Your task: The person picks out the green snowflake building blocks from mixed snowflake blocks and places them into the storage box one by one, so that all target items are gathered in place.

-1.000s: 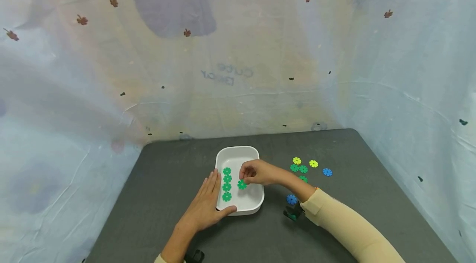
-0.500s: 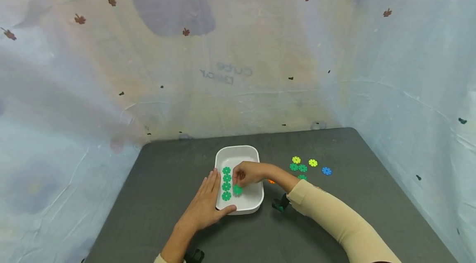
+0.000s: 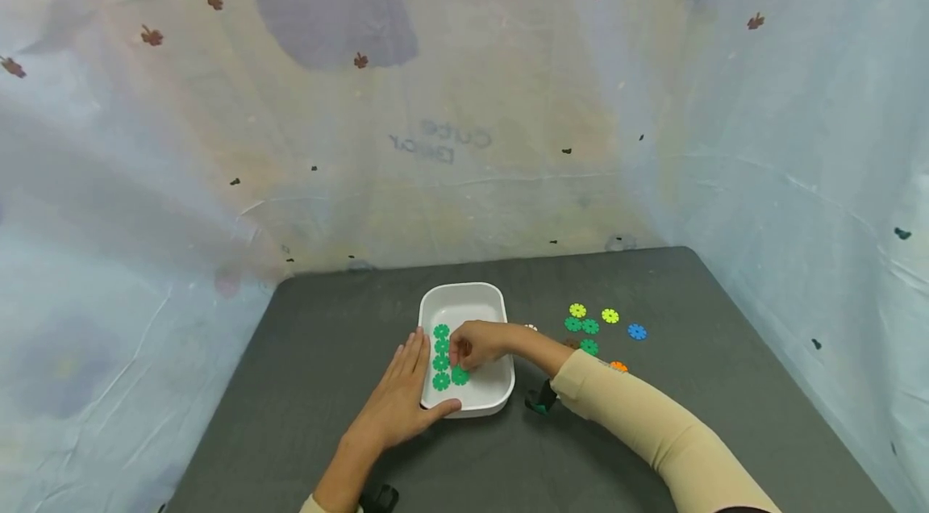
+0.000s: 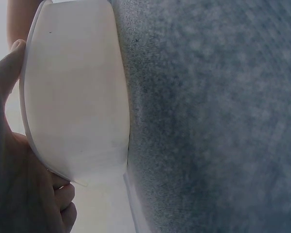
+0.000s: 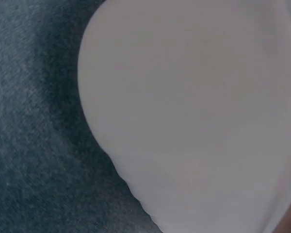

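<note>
Faint grey lettering [image 3: 443, 140], mirror-reversed, is read as "Cute Bear" on the pale plastic sheet [image 3: 508, 214] behind the surface [image 3: 327, 352]; "Cute" is placed higher, "Bear" lower left.

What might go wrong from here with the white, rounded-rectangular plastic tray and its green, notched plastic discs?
The right hand might nudge the column of four green, notched plastic discs out of line, since the green disc it pinches sits close beside them. The left hand touches the tray; a slip there could jolt everything inside.

R grip [image 3: 481, 342] w/ green disc [image 3: 460, 377] moved L — now right by green column [image 3: 441, 364].
</note>
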Available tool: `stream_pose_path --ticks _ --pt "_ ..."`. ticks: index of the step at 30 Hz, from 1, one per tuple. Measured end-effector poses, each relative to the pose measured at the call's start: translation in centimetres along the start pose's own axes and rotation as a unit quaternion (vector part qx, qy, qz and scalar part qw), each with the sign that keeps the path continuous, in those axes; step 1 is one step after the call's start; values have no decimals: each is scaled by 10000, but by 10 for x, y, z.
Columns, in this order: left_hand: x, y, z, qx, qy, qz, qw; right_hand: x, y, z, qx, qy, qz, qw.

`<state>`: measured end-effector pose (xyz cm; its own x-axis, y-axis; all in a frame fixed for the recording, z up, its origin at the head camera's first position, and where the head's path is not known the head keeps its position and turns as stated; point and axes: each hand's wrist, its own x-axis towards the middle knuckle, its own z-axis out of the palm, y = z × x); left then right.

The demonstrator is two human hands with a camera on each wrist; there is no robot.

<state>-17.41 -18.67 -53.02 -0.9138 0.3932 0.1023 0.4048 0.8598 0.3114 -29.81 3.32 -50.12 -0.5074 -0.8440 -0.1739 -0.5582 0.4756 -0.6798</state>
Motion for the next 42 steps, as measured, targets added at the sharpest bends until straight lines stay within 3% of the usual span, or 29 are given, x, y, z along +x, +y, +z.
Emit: stream_pose_path --ticks 12,20,29,42 --pt "-1 0 -2 -11 -142 -84 9999 -3 -4 2 -201 116 23 9997" --pt "-2 -1 1 -68 -111 -77 9999 -15 -4 -6 -130 458 -308 9984" --pt "-2 0 2 -137 -111 -202 9996 -50 5 -27 210 1107 -360 9930" --pt "-1 -2 3 -94 -78 -171 9998 -123 34 -45 476 1914 98 9803"
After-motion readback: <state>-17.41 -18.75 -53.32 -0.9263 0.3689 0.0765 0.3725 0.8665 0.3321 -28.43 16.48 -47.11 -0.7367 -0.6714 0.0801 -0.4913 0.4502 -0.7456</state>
